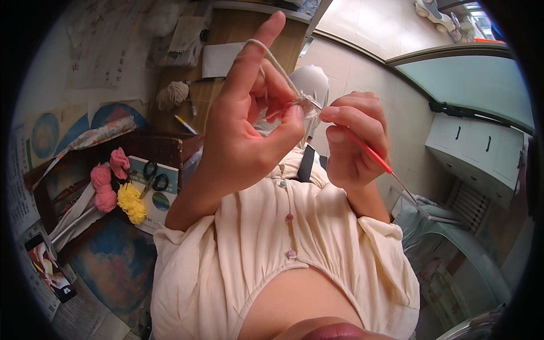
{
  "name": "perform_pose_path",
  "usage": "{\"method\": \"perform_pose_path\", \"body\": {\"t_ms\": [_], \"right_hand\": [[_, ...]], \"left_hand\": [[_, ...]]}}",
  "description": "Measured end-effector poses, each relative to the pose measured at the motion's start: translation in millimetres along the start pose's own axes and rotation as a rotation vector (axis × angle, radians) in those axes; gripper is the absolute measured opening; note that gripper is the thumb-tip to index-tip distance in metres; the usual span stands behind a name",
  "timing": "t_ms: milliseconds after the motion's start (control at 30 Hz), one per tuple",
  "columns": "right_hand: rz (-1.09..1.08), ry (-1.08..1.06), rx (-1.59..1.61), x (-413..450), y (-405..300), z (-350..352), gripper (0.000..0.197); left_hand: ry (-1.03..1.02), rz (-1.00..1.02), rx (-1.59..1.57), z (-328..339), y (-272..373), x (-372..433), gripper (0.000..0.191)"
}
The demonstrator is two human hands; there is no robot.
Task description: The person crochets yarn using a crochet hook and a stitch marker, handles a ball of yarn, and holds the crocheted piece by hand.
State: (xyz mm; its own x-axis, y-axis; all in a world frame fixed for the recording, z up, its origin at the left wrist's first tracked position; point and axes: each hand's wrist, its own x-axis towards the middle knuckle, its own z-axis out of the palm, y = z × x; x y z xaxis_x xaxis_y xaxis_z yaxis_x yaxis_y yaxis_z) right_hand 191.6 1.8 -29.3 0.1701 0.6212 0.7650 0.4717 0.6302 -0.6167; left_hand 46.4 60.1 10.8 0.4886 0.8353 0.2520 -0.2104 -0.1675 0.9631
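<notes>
Between thumb and fingers, my left hand (250, 123) pinches a small piece of cream crochet work (309, 106). Cream yarn (276, 63) loops round its raised index finger and runs down to the piece. My right hand (361, 131) grips a crochet hook with a red handle (369, 151); its metal tip meets the top of the piece, and a thin metal shaft sticks out behind the handle. The exact position of the hook in the stitches is hidden. A ball of cream yarn (172, 95) lies on the wooden table, left of my left hand.
At left, pink yarn (103, 188), yellow yarn (131, 204) and black scissors (154, 179) lie by a booklet (165, 170). A yellow-and-white marker (185, 124) and white paper (221, 59) are on the table. A lit phone (50, 267) rests lower left. A white cabinet (476, 148) stands at right.
</notes>
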Motion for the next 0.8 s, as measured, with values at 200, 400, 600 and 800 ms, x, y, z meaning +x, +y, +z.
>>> {"method": "perform_pose_path", "body": {"t_ms": [200,400,600,800], "right_hand": [[-0.024,-0.025,0.055,-1.2,1.5,-1.0,0.019],[-0.017,-0.002,0.18,-3.8,4.2,-2.2,0.019],[-0.135,0.008,0.087,-3.7,3.6,-1.8,0.014],[-0.015,0.013,0.296,-2.1,6.6,-5.8,0.012]], "left_hand": [[-0.036,-0.081,0.065,-6.3,5.5,-1.3,0.076],[-0.05,-0.09,0.087,-4.7,11.7,-2.4,0.076],[-0.032,-0.03,0.187,-4.0,14.5,-1.0,0.077],[-0.133,0.018,0.354,-0.9,22.2,2.1,0.073]]}}
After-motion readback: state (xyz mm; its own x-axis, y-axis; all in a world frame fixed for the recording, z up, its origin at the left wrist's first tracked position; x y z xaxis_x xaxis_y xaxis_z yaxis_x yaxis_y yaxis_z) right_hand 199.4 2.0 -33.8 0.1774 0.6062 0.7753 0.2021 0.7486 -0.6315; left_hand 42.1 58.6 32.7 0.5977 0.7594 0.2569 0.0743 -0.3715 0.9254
